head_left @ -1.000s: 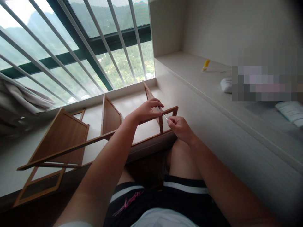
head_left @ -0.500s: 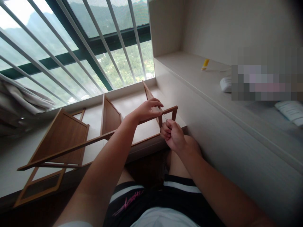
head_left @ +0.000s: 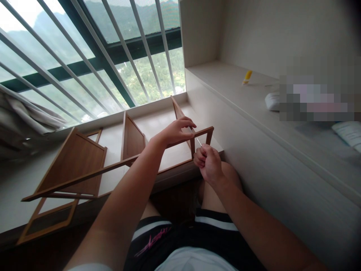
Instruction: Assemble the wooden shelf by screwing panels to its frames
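A brown wooden rack point(head_left: 96, 176), with a long rail and several panels, lies on a pale ledge by the window. My left hand point(head_left: 178, 131) is at the rack's right end, its thumb and fingers curved around the frame near a corner joint. Below and right of it, my right hand point(head_left: 208, 160) is closed in a fist around a thin metal rod-like tool point(head_left: 199, 141). The tool's shaft points up-left to the joint beside my left thumb. Its handle is hidden in my fist, and whether its tip touches the joint cannot be made out.
A barred window point(head_left: 113, 56) stands behind the ledge, with a grey curtain point(head_left: 25, 113) at left. Along the right runs a pale counter point(head_left: 225, 81) carrying a yellow tube point(head_left: 247, 77) and white packets point(head_left: 348, 133). My knees are just under the rack's right end.
The view has shifted very slightly. My right hand has moved a little down and right from my left hand, baring slightly more of the shaft; my left hand keeps its place on the frame.
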Available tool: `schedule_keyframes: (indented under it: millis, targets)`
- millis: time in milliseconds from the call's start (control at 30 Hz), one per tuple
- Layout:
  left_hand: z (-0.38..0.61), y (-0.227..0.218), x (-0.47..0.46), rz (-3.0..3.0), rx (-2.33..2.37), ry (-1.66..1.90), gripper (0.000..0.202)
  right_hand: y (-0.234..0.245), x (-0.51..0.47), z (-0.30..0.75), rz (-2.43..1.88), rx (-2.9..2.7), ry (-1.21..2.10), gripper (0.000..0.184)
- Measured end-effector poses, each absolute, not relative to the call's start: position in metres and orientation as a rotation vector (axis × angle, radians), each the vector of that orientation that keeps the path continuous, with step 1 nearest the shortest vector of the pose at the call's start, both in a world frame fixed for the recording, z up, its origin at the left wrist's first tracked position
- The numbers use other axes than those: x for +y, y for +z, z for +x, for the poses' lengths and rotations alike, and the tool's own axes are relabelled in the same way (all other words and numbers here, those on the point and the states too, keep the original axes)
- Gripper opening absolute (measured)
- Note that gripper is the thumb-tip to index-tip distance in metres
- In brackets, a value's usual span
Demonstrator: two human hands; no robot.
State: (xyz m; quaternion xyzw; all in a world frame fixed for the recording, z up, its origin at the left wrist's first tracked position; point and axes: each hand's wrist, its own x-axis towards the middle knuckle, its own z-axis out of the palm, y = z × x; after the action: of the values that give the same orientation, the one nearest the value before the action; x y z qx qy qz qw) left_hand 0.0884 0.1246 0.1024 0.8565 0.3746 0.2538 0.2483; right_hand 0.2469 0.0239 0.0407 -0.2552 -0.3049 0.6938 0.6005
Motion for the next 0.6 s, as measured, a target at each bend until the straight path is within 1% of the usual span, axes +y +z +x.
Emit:
schedule_keyframes:
  millis: [200,367,600]
  targets:
    - [0.089,0.102,0.126,2.341,1.015,0.684,0.034,0.036,0.035,0.253,-0.799,-0.980,1.381,0.040]
    - [0.088,0.103,0.126,2.346,1.019,0.677,0.034,0.035,0.044,0.258,-0.914,-1.160,1.268,0.040]
    - [0.090,0.104,0.124,2.349,1.039,0.671,0.034,0.049,0.048,0.271,-1.024,-1.455,1.114,0.036]
